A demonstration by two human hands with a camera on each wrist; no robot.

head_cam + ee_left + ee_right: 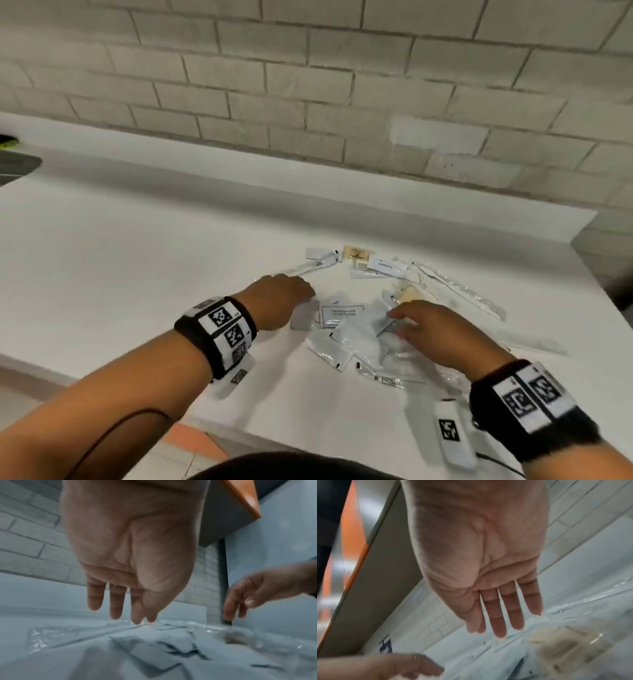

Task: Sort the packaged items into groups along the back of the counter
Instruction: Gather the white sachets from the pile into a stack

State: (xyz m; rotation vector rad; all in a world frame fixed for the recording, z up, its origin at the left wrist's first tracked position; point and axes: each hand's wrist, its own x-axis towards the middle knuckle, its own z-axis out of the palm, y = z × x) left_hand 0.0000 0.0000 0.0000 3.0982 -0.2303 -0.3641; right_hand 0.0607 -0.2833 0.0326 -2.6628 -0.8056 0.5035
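A loose pile of small packets (356, 339) lies on the white counter (137, 257): white sachets, one printed with shampoo text (340, 312), a tan packet (358, 253), a boxed tube (388, 265) and clear-wrapped long items (459, 291). My left hand (284, 298) hovers over the pile's left edge, fingers straight and holding nothing (120, 609). My right hand (435, 325) hovers over the pile's right side, fingers extended and empty (503, 620), above a tan packet (565, 646).
A brick wall (342, 85) rises behind a raised ledge (239, 171) at the counter's back. A dark object (17, 164) sits at the far left. The counter's front edge (308, 442) runs near my body, and its right end (589, 260) drops off.
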